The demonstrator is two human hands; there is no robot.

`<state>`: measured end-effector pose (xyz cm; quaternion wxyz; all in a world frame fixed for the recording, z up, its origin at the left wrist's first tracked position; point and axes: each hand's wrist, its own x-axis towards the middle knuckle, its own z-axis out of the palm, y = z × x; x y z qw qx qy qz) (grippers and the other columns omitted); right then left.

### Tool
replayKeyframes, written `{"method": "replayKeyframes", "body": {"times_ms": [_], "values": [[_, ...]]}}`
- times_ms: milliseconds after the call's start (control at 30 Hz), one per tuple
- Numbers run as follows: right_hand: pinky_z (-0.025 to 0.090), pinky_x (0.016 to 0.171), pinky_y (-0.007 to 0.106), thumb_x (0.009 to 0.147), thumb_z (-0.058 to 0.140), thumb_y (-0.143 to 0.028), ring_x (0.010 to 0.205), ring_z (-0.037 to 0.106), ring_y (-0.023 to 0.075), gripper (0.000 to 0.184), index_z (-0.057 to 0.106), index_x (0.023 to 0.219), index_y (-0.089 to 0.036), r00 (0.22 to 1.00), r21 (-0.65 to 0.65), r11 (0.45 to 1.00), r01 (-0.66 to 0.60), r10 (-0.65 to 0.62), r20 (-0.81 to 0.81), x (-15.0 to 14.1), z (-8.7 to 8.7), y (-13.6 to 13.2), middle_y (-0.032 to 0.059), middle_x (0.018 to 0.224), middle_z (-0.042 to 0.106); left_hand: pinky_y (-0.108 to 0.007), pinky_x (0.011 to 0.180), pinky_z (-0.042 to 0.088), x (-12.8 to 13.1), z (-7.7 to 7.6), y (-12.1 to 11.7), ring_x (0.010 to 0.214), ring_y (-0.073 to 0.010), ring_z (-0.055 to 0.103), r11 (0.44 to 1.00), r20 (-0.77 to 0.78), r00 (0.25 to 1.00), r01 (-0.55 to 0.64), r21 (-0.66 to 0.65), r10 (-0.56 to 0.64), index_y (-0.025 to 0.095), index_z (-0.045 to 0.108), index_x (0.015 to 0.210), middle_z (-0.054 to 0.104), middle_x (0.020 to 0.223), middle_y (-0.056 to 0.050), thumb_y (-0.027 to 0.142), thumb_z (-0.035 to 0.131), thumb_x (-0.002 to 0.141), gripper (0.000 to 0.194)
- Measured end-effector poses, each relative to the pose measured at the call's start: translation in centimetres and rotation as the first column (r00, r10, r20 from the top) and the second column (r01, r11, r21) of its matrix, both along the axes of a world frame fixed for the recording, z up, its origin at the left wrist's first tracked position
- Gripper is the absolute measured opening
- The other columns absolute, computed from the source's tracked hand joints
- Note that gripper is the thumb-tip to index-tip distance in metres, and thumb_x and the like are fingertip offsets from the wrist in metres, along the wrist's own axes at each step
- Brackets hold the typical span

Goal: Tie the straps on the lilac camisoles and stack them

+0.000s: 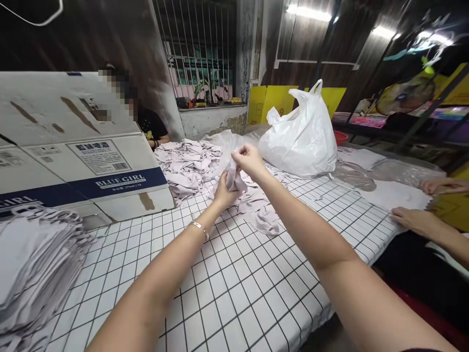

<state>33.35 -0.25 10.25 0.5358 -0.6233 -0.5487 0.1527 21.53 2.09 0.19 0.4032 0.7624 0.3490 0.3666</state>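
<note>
Over the middle of the table, my left hand [224, 193] is closed around the lower part of a pale lilac-grey fabric strip [231, 175]. My right hand [248, 159] pinches the upper end of that same strip, just above and right of the left. Loose strips of the same fabric [262, 215] lie on the table beneath and right of my hands. A larger heap of these strips [186, 164] spreads behind them to the left. A bracelet sits on my left wrist.
A cardboard box [84, 156] stands at left, a person partly behind it. In front lies a stack of grey fabric pieces [36, 269]. A full white plastic bag [300, 142] stands right of centre. Another person's hands [417, 220] rest at the checked table's [234, 293] right edge.
</note>
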Motion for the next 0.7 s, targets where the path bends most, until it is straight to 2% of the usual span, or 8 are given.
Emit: {"method": "replayKeyframes", "body": {"times_ms": [100,167,267,367,467,567,633,700], "values": [[0.041,0.062,0.026,0.068,0.057,-0.016,0.067,0.052,0.0150,0.016,0.042,0.070,-0.021,0.983,0.205,0.975,0.087,-0.117,0.141,-0.3,3.3,-3.1,-0.0014,0.068,0.051,-0.031,0.076,0.047,-3.5,1.5,-1.9,0.093,-0.0184,0.056,0.979,0.116,0.972,-0.204,-0.017,0.205,0.018,0.046,0.107,0.059,0.104,-0.008,0.010,0.055,0.072,0.037],[0.041,0.065,0.026,0.064,0.058,-0.012,0.073,0.052,0.0158,0.019,0.041,0.065,-0.020,0.980,0.234,0.969,0.077,-0.117,0.162,0.1,4.4,-5.2,0.0006,0.073,0.053,-0.026,0.064,0.047,-7.5,3.5,-3.3,0.074,-0.0144,0.056,0.979,0.155,0.974,-0.140,-0.146,0.163,0.017,0.052,0.089,0.058,0.085,-0.003,0.012,0.055,0.069,0.021],[0.040,0.059,0.026,0.065,0.058,-0.011,0.062,0.050,0.0138,0.018,0.042,0.063,-0.019,0.986,-0.071,0.990,-0.124,0.116,-0.116,0.2,4.1,-7.4,0.0001,0.064,0.050,-0.020,0.043,0.033,-14.3,6.8,-5.5,0.046,-0.0075,0.042,0.863,0.167,0.979,0.182,-0.470,-0.115,0.014,0.060,0.082,0.050,0.060,0.001,0.018,0.061,0.067,0.015],[0.042,0.056,0.028,0.072,0.058,-0.013,0.048,0.041,0.0102,0.017,0.044,0.065,-0.019,0.890,-0.332,0.881,-0.338,0.184,-0.417,-0.9,0.9,-8.4,-0.0044,0.051,0.041,-0.018,0.038,0.025,-19.7,8.1,-7.1,0.041,-0.0049,0.037,0.735,0.143,0.968,0.250,-0.630,-0.207,0.012,0.066,0.088,0.048,0.054,0.002,0.020,0.069,0.065,0.025],[0.042,0.055,0.027,0.077,0.063,-0.019,0.046,0.040,0.0090,0.023,0.043,0.066,-0.020,0.921,-0.436,0.851,-0.293,0.128,-0.369,-2.7,-4.3,-9.4,-0.0057,0.050,0.043,-0.022,0.045,0.035,-23.1,6.0,-7.5,0.048,-0.0082,0.045,0.733,0.033,0.992,0.114,-0.670,-0.124,0.013,0.067,0.089,0.054,0.060,-0.001,0.017,0.074,0.061,0.029],[0.036,0.053,0.023,0.077,0.068,-0.027,0.050,0.040,0.0086,0.028,0.042,0.068,-0.020,0.983,-0.411,0.896,-0.171,0.126,-0.135,-4.9,-9.5,-12.0,-0.0063,0.054,0.045,-0.028,0.055,0.040,-25.3,2.4,-8.3,0.058,-0.0137,0.050,0.790,-0.240,0.969,-0.185,-0.585,0.049,0.013,0.065,0.087,0.055,0.063,-0.003,0.017,0.071,0.062,0.026],[0.033,0.053,0.023,0.078,0.067,-0.034,0.052,0.040,0.0091,0.029,0.043,0.069,-0.020,0.978,-0.360,0.910,-0.206,0.203,-0.046,-6.6,-11.9,-14.9,-0.0063,0.057,0.044,-0.031,0.063,0.042,-26.2,0.4,-9.9,0.069,-0.0179,0.054,0.859,-0.424,0.861,-0.422,-0.290,0.280,0.014,0.064,0.086,0.059,0.073,-0.005,0.017,0.067,0.065,0.021],[0.034,0.054,0.024,0.078,0.067,-0.041,0.056,0.042,0.0105,0.031,0.044,0.072,-0.021,0.945,-0.347,0.885,-0.310,0.327,-0.012,-8.2,-13.4,-18.3,-0.0050,0.062,0.046,-0.032,0.071,0.043,-26.5,-1.1,-12.7,0.082,-0.0203,0.056,0.895,-0.451,0.792,-0.445,0.037,0.412,0.016,0.061,0.084,0.060,0.084,-0.006,0.021,0.062,0.073,0.012]]}}
